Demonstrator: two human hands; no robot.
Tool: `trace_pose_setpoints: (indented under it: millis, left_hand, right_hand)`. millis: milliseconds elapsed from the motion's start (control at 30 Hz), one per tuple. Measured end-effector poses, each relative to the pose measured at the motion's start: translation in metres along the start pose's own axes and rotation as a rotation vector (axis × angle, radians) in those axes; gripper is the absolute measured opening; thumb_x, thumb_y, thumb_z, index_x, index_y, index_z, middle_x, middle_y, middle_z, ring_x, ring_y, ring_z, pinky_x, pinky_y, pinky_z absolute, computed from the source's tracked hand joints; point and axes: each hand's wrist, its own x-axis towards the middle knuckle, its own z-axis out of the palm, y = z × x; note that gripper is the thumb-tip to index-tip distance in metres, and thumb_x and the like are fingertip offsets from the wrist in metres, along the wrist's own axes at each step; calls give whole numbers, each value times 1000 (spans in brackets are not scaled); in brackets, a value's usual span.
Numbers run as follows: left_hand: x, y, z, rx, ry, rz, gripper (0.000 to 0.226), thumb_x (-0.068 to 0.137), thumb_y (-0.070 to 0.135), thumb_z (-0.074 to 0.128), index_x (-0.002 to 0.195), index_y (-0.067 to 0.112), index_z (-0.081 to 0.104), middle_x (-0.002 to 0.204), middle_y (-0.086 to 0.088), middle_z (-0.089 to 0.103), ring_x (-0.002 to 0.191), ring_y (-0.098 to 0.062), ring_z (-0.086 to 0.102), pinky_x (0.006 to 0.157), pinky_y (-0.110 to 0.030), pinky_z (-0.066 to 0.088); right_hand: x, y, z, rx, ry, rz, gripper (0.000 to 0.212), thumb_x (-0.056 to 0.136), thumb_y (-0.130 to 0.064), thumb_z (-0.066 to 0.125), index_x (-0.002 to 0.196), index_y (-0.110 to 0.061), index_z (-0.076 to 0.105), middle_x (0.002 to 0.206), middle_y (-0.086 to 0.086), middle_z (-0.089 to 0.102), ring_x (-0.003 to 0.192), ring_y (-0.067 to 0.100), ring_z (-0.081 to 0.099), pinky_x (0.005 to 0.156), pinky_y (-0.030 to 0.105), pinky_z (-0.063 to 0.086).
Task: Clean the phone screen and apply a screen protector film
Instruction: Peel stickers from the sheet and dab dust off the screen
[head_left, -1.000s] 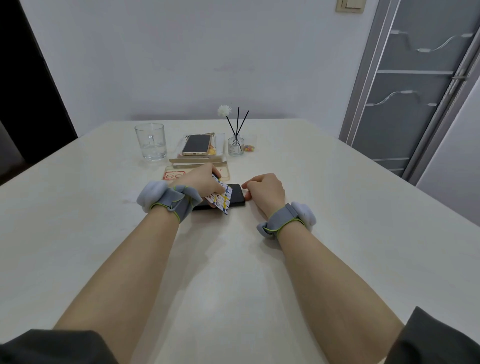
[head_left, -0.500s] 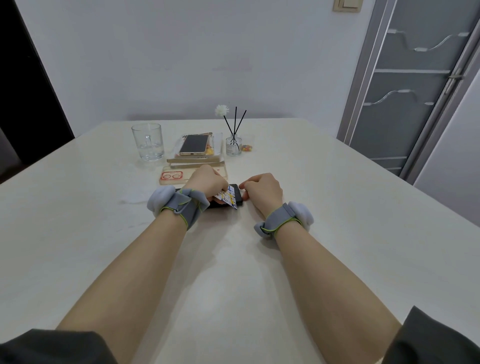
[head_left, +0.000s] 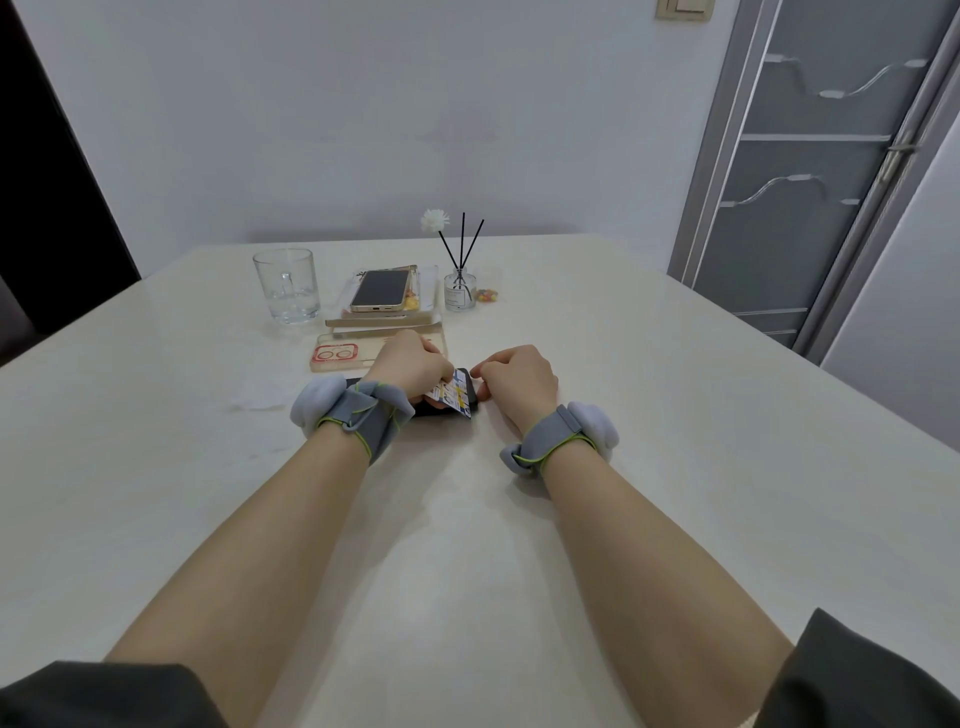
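Dark grey sleeves (head_left: 104, 691) fill the bottom corners of the frame, and two bare forearms reach up over the pale, glossy desk (head_left: 467, 545). Each wrist wears a grey strap with lime edging and white padding (head_left: 563, 436).

Just below the centre of the frame, the hands meet over the phone (head_left: 434, 410), a black slab lying flat with its long side running left to right. Most of it is hidden. The left hand (head_left: 410, 364) sits over its left and middle part, fingers curled, pinching a small printed card (head_left: 451, 396). The card is white with blue and yellow marks and is set tilted against the screen. The right hand (head_left: 519, 382) is at the phone's right end, fingers curled, thumb and forefinger holding that end.

Left of the hands lies a thin whitish sheet (head_left: 260, 400). Just above them is a clear phone case with a red camera ring (head_left: 332, 356). Farther up stand a drinking glass (head_left: 285, 286), a gold phone (head_left: 379, 290) on a clear box, and a reed diffuser (head_left: 460, 291).
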Motion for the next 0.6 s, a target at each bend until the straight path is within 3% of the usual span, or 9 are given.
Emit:
trace_pose_setpoints:
  millis: [100,167,233,300,367,500,600]
  left_hand:
    - [-1,1,2,7,-14,15,28,80,-2,60,60,14,48,78,-15,57,69,-28,57,67,-39,52]
    - [-1,1,2,16,-15,18,27,81,-1,60,62,14,49,75,-14,58,60,-28,59,57,-33,54]
    - [-2,2,0,16,-9,23,28,82,-2,59,61,13,48,66,-10,56,41,-17,58,34,-19,43]
    - [-3,5,-5,18,-13,25,29,83,-2,58,60,12,48,61,-7,53,26,-7,51,27,-11,34]
    - [-3,7,-13,17,-61,-4,26,85,-1,59,63,12,50,61,-9,55,24,-6,50,27,-10,33]
    - [-7,11,-26,212,-189,-29,4,87,6,60,87,9,57,63,-10,61,27,-6,53,29,-10,33]
    - [-8,11,-28,279,-216,-17,19,88,10,61,106,12,54,68,-9,62,28,-5,53,31,-9,37]
  right_hand:
    - [0,0,-1,5,-11,2,28,79,-11,52,90,-15,77,74,4,71,101,23,62,103,40,39]
    - [0,0,-1,5,-13,2,28,80,-11,51,90,-15,77,73,4,70,100,23,62,103,40,39]
    - [0,-1,-1,9,-13,4,28,80,-11,51,90,-15,77,72,4,70,99,23,62,103,40,39]
    - [0,-1,0,13,-13,7,28,80,-11,51,90,-14,77,72,4,70,99,23,63,103,40,39]
    - [0,0,0,16,-13,7,27,80,-11,52,89,-14,77,73,4,70,99,23,62,103,40,39]
    - [0,0,-1,18,-21,7,27,80,-12,52,89,-15,77,72,3,70,100,22,62,104,40,39]
    - [0,-1,0,21,-20,8,27,80,-12,52,90,-15,77,74,3,71,100,22,62,104,40,38]
